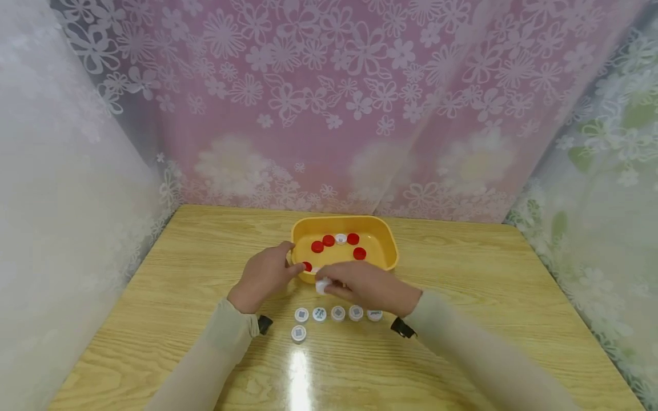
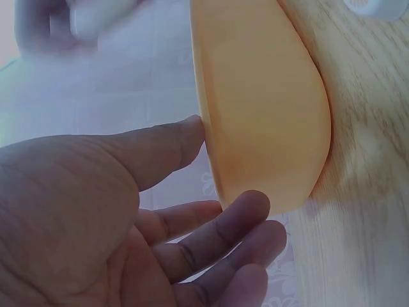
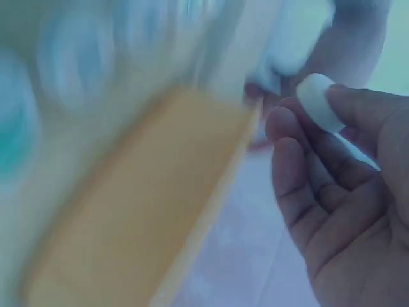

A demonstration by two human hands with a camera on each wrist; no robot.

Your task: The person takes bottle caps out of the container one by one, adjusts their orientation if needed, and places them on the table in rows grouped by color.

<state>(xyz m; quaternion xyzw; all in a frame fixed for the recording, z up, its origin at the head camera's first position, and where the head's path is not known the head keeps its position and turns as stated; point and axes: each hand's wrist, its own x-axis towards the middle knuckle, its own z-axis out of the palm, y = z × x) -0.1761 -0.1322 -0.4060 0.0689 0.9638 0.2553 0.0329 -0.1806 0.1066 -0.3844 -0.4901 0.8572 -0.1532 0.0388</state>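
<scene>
A yellow plastic tub stands near the table's back edge, holding several red caps and a white cap with a printed top. My left hand rests at the tub's left end. In the left wrist view its thumb touches the rim, while the other fingers are loosely bent beside the outer wall. Between thumb and fingers, my right hand pinches a white bottle cap just in front of the tub's near side. Part of the near rim is hidden behind that hand.
White caps with printed tops, such as the leftmost cap, form a row in front of the tub. Another white cap lies nearer me at the row's left end. Flowered curtains border the wooden table.
</scene>
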